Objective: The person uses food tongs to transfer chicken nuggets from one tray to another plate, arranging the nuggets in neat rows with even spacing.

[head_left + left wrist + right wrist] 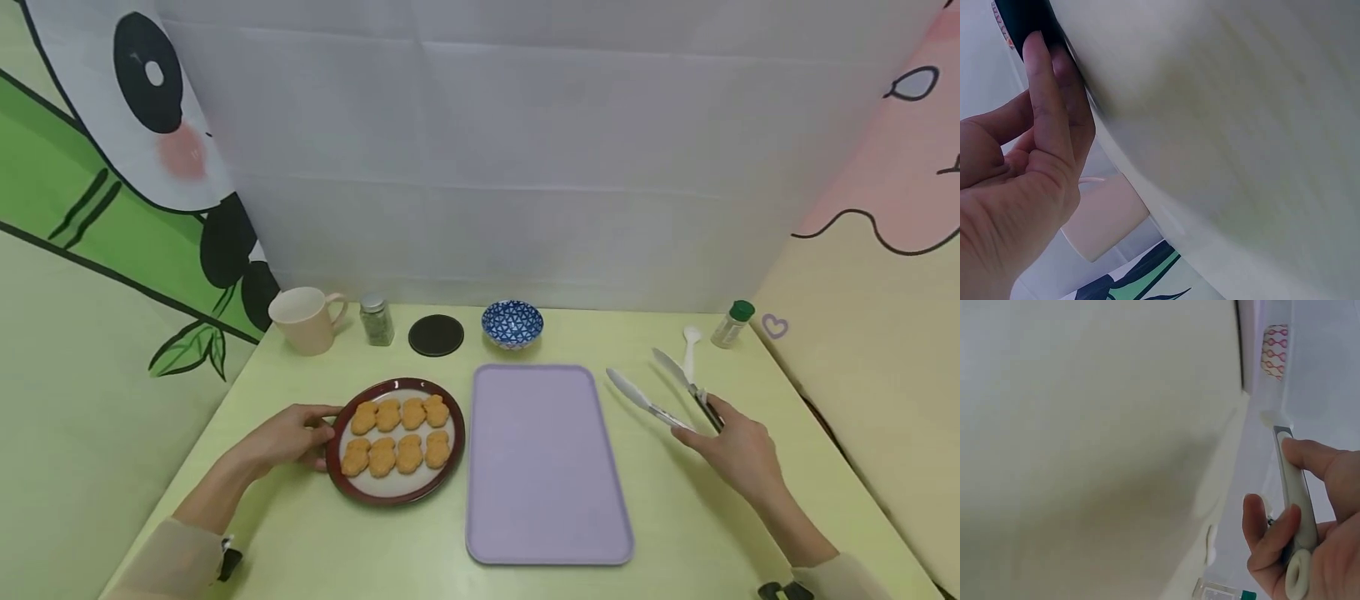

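Observation:
My left hand (288, 437) grips the left rim of a round plate (395, 499) with a dark red-brown border. On its pale middle lie several golden-brown, nugget-like pieces (382, 457) in two rows. The left wrist view shows the fingers (1047, 106) curled at the plate's dark edge (1029, 19). Over the table's right side, my right hand (738, 454) holds a pair of tongs (628, 387) by its handles, arms spread apart and tips pointing away from me. In the right wrist view, thumb and fingers wrap the pale tongs handle (1297, 487).
A lilac tray (547, 467) lies between the hands. Along the back stand a mug (303, 322), a grey-capped jar (377, 321), a black disc (437, 335), a blue patterned bowl (512, 324), a white spoon (690, 350) and a green-capped shaker (732, 325). Walls rise behind and at both sides.

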Tool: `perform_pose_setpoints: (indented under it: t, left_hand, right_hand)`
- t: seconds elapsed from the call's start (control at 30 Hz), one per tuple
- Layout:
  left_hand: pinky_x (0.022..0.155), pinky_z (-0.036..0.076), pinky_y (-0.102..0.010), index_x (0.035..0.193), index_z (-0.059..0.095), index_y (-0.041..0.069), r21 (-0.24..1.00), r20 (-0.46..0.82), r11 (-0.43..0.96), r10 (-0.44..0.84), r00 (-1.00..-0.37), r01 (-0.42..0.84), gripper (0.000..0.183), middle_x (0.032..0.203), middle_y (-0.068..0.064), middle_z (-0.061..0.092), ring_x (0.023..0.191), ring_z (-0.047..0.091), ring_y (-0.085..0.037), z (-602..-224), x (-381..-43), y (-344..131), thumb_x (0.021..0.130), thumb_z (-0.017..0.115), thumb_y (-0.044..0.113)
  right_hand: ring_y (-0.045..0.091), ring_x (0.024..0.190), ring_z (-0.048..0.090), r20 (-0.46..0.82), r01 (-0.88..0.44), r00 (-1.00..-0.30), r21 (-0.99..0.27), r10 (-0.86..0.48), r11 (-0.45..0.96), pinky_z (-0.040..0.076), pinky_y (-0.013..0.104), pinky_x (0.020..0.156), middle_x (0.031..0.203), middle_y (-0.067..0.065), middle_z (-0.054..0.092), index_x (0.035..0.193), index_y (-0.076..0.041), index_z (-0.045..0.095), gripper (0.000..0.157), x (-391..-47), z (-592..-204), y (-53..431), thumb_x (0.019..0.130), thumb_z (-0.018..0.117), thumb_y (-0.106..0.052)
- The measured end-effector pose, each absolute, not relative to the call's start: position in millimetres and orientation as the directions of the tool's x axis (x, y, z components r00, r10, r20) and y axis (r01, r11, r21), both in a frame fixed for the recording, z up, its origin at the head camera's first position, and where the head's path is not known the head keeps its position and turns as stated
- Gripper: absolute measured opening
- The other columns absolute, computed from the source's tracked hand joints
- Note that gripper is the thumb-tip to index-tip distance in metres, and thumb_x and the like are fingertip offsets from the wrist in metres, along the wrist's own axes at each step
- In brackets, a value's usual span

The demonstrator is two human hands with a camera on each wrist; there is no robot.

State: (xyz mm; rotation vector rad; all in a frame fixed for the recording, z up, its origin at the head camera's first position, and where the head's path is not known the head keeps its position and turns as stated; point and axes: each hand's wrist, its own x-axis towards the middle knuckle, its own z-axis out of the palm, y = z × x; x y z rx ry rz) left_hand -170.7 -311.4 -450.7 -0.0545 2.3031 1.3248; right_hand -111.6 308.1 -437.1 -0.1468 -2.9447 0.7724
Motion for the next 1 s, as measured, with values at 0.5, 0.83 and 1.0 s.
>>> perform_pose_setpoints:
  t: [0.5,0.83,1.0]
  left_hand:
    - [0.067,0.055,-0.038,0.141,0.040,0.000,0.807,-0.439,0.509,0.183,-0.879,-0.298,0.047,0.124,-0.026,0.050,0.086,0.062,-0.024,-455.1,-156.0,-327.1,0.096,0.051,0.006]
    - [0.067,0.055,-0.038,0.143,0.037,-0.001,0.806,-0.448,0.515,0.209,-0.869,-0.292,0.049,0.123,-0.026,0.051,0.086,0.063,-0.024,-455.5,-163.8,-322.9,0.096,0.050,0.006]
    - [0.066,0.055,-0.038,0.142,0.039,0.001,0.801,-0.440,0.536,0.227,-0.869,-0.265,0.047,0.124,-0.026,0.050,0.087,0.062,-0.023,-454.6,-174.3,-311.9,0.096,0.051,0.006]
  right_hand:
    - [0.040,0.082,0.062,0.097,0.063,-0.989,-0.412,0.112,0.909,0.046,0.042,0.054,0.109,0.030,0.061,0.128,0.006,0.050,0.084,-110.8,-458.4,289.9,0.073,0.074,-0.053]
    - [0.027,0.067,0.059,0.094,0.068,-0.990,-0.355,0.108,0.932,0.043,0.037,0.049,0.093,0.024,0.064,0.126,0.009,0.049,0.086,-100.6,-462.1,294.2,0.070,0.078,-0.050]
    - [0.032,0.078,0.061,0.080,0.073,-0.991,-0.373,0.110,0.925,0.046,0.040,0.055,0.101,0.026,0.063,0.132,0.009,0.043,0.091,-92.4,-459.0,304.1,0.072,0.076,-0.051]
